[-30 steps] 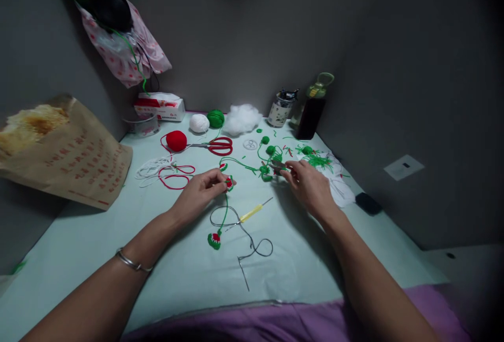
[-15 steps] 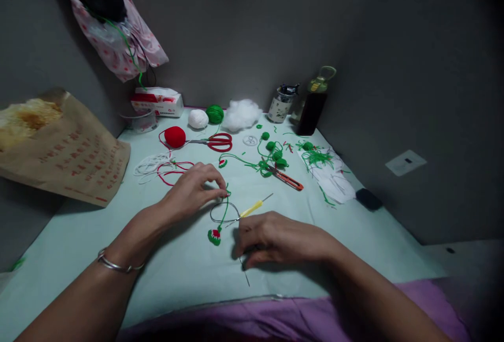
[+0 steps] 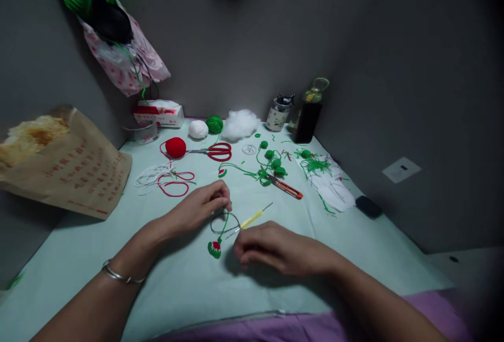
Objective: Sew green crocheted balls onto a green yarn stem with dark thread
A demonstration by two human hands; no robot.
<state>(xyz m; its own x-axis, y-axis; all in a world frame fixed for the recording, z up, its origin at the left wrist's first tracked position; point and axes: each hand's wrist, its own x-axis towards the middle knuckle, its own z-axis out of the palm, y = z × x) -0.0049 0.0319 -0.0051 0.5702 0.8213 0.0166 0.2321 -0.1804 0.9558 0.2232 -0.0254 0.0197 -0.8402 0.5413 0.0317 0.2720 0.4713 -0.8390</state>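
Note:
My left hand (image 3: pixel 210 199) pinches the end of a green yarn strand (image 3: pixel 226 222) between thumb and fingers. The strand runs down to a small crocheted piece (image 3: pixel 214 248), green with white and red, that lies on the table. Curled in close to the tabletop, my right hand (image 3: pixel 271 247) has its fingers closed; whatever they hold, if anything, is hidden. Just beyond it lies a yellow-handled crochet hook (image 3: pixel 251 220). A thin dark cable loop (image 3: pixel 214 224) rests beside the strand, partly under my left fingers.
Red scissors (image 3: pixel 219 151), a red yarn ball (image 3: pixel 175 147), white stuffing (image 3: pixel 241 125) and an orange cutter (image 3: pixel 286 186) lie farther back. Green crocheted balls (image 3: pixel 276 164) and scraps are on the right. A paper bag (image 3: pixel 86 169) stands left, a dark bottle (image 3: pixel 309 119) at the back.
The view has tilted up a little, so things sit lower. The thin wire that showed below my right hand is out of sight. My left hand still has the yarn.

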